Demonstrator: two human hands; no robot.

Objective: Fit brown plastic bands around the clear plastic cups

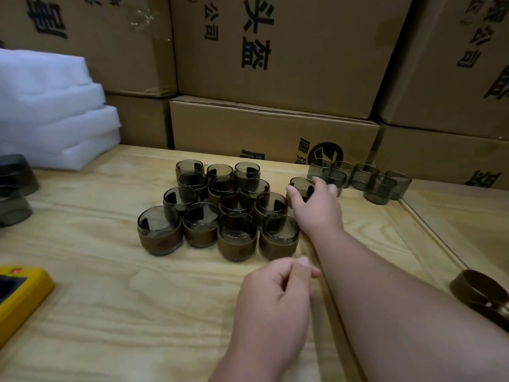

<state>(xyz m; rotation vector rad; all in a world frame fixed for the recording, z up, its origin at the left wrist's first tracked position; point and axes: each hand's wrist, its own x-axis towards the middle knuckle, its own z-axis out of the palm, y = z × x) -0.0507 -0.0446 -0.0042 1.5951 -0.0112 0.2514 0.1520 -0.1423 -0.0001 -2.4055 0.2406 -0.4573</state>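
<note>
The right hand [316, 205] reaches out over the wooden table [110, 285] with its fingers curled round a smoky clear cup [301, 186], thumb on the near left side of the rim and fingers over the far right side. Whether this cup wears a band cannot be told, since the hand hides its lower half.

Just left of that grip stands the cluster of banded cups [217, 210], packed close and touching one another in rows, each with a brown band round its lower wall (the four nearest show it best). Just beyond and to the right of the gripping fingers, near the table's far edge, is a group of bare cups [366, 180], unbanded and set close together.

Nearer the camera than the grip, the left hand [275, 296] hovers with fingers curled in and the thumb pressed on the forefinger; nothing shows inside it.

Well to the right of and nearer than the grip, loose brown bands [479, 293] lie at the frame's edge. Far to the left are white foam sheets [52, 111] in a stack and a yellow device [24, 296]. Cardboard boxes [275, 78] are stacked behind the table.
</note>
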